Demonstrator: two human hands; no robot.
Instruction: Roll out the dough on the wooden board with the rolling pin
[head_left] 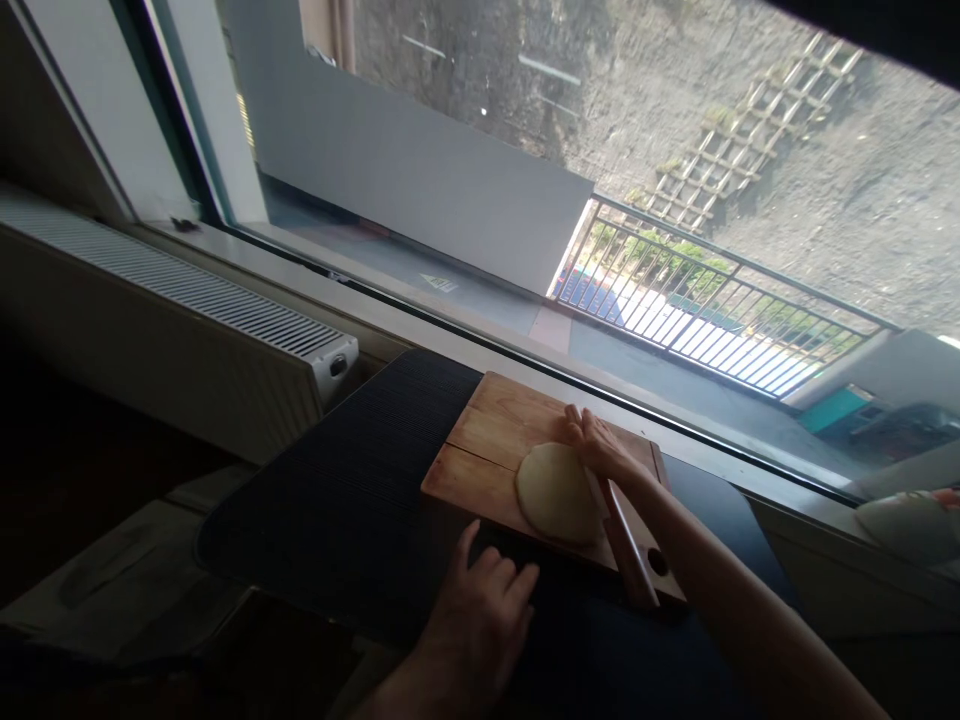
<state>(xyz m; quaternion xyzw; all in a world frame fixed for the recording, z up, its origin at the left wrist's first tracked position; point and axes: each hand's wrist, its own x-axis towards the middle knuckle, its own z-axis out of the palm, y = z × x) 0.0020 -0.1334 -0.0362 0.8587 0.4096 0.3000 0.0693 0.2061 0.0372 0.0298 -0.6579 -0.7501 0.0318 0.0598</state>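
A flat round of pale dough (556, 492) lies on a wooden cutting board (480, 440). Along the dough's right edge runs a wooden rolling pin (630, 550), slanting from the far side of the board to past its near edge. My right hand (596, 445) is closed over the far part of the pin, beside the dough; the palm hides what lies beneath it. My left hand (484, 610) is held apart from the board, just in front of its near edge, fingers spread and slightly bent, with nothing in them.
The board rests on a dark table (337, 480) with rounded corners, set against a window sill (375, 310). A white radiator (225, 330) stands to the left. A pale rounded object (907, 525) sits at the far right. Outside are a balcony railing (697, 300) and a slope.
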